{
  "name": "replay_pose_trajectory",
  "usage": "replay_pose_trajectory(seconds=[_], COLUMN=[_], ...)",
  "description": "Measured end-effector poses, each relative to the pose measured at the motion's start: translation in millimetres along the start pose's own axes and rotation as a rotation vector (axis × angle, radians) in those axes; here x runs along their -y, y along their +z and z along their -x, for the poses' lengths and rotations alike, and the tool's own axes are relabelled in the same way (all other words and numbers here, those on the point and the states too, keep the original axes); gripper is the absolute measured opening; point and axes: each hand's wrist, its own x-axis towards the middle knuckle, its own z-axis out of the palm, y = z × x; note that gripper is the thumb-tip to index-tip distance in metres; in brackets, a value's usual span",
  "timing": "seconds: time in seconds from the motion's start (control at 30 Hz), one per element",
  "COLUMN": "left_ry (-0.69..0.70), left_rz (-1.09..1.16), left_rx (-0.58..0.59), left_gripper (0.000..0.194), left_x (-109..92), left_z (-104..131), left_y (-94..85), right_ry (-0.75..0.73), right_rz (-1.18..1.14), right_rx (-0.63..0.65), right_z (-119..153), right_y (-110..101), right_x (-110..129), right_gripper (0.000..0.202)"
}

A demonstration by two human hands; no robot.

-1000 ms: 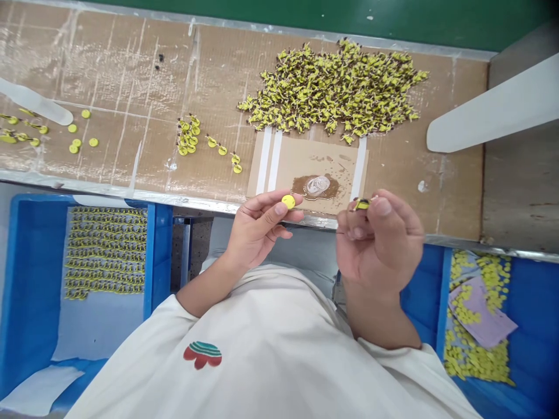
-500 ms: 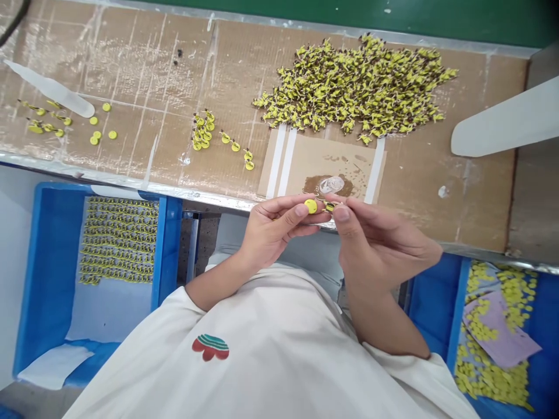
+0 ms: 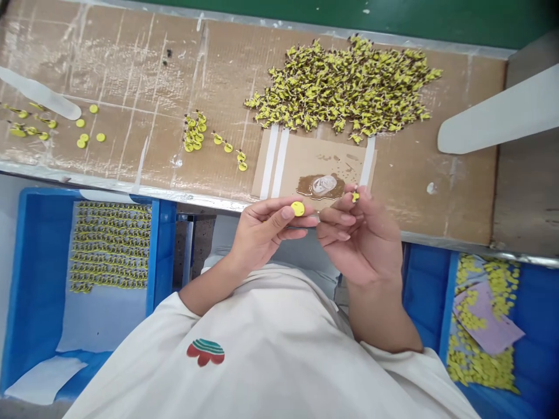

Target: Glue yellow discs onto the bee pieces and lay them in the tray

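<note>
Between the thumb and forefinger of my left hand (image 3: 266,230) is a round yellow disc (image 3: 297,209), its face turned up. My right hand (image 3: 364,233) pinches a small yellow and dark figure (image 3: 355,196) at its fingertips, to the right of the disc and apart from it. Just beyond my hands, a clear wet blob (image 3: 324,185) lies in a dark patch on a cardboard sheet (image 3: 301,154) with white tape strips. A large heap of yellow and dark figures (image 3: 345,87) spreads behind that sheet.
Figures on discs (image 3: 194,132) stand left of the sheet, with loose yellow discs (image 3: 101,137) farther left. A blue bin (image 3: 163,250) at lower left holds rows of figures. Another blue bin (image 3: 539,326) at lower right holds yellow discs. White rounded objects (image 3: 480,119) jut in from both sides.
My right hand has turned and drawn away from the disc, lifting the small figure up and right. The whole view has shifted slightly. My left hand still holds the disc.
</note>
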Motion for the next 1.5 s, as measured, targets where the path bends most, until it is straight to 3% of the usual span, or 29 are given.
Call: replay_pose_trajectory(seconds=[0.43,0.63,0.8,1.07,1.2,1.37,1.5], left_ry=[0.004,0.005,-0.005,-0.013,-0.010,-0.006,-0.022], left_rz=[-0.004,-0.039,-0.059,-0.063,-0.034,-0.031,-0.058], left_rx=[-0.009,-0.025,-0.048,-0.055,-0.036,-0.022,-0.041], left_gripper=[0.022,0.022,0.026,0.028,0.024,0.021,0.027], left_x=[0,0,1,0,0,1,2], left_z=[-1,-1,0,-1,0,1,1], left_y=[0.6,1.4,1.7,3.0,5.4,6.9,6.5], right_ry=[0.088,-0.094,-0.241,-0.302,-0.420,-0.814,-0.939], right_rz=[-0.034,0.162,0.328,0.300,0.252,0.431,0.607], right_rx=[0.067,0.135,0.092,0.191,0.064,-0.250,-0.226], right_z=[10,3,4,5,9,18,21], right_y=[6,-2,-2,-2,2,10,16], right_x=[3,0,-1,-1,-8,-23,-29], right_gripper=[0.008,0.024,0.032,0.030,0.017,0.017,0.020])
